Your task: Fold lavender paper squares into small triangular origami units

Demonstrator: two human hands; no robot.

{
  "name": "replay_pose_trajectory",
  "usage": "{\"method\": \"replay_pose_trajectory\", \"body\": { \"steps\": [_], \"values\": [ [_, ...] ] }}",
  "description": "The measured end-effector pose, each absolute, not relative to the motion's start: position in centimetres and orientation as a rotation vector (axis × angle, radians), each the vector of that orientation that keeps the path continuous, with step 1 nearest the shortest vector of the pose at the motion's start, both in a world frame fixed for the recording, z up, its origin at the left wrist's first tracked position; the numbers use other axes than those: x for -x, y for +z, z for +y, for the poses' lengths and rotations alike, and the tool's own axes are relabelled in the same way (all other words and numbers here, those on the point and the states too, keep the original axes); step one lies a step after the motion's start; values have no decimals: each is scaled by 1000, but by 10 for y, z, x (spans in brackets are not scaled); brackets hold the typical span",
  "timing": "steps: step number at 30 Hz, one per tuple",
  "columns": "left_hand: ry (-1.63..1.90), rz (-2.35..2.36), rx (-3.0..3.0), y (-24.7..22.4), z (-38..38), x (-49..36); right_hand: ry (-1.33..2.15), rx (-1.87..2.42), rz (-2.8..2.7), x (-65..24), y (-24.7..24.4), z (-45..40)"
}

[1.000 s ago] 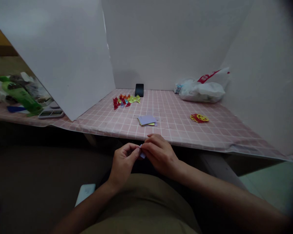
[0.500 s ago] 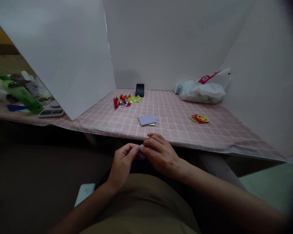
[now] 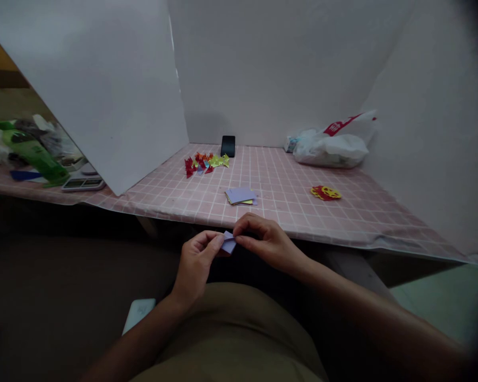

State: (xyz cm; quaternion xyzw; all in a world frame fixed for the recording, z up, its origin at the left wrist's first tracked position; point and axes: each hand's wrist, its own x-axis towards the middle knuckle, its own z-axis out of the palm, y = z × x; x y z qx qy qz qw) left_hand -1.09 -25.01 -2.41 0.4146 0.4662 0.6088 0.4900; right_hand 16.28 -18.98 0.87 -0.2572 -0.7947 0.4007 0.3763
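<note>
A small folded piece of lilac paper [image 3: 229, 244] is held in front of the table edge, above my lap. My left hand [image 3: 199, 260] pinches its left side between thumb and fingers. At its right corner, the thumb and forefinger of my right hand [image 3: 269, 241] grip a flap. Just beyond my hands, a stack of square paper sheets [image 3: 240, 196] lies on the table, lilac on top with yellow showing beneath. Farther back sits a cluster of small folded paper figures [image 3: 203, 163] in red, orange, yellow and blue.
The pink checked tablecloth [image 3: 279, 185] runs to white panels. Red and yellow cut-out shapes [image 3: 325, 193] lie at right, before a white plastic bag [image 3: 330, 148]. A black phone-like object [image 3: 228, 146] stands at the back. Leftward are a scale [image 3: 83, 183] and a green bottle [image 3: 35, 156].
My right hand has shifted slightly, its fingers now pinching the paper's right corner rather than covering it. More of the lilac paper shows between my hands.
</note>
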Motion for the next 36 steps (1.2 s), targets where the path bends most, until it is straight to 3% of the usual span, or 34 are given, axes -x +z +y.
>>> {"method": "replay_pose_trajectory", "body": {
  "steps": [10, 36],
  "values": [
    [1493, 1222, -1121, -20, -252, 8, 1352, 767, -1859, -161, 7, -190],
    [1424, 1082, -1009, -25, -249, 8, 1169, 745, -2044, -162, 4, -186]
  ]
}}
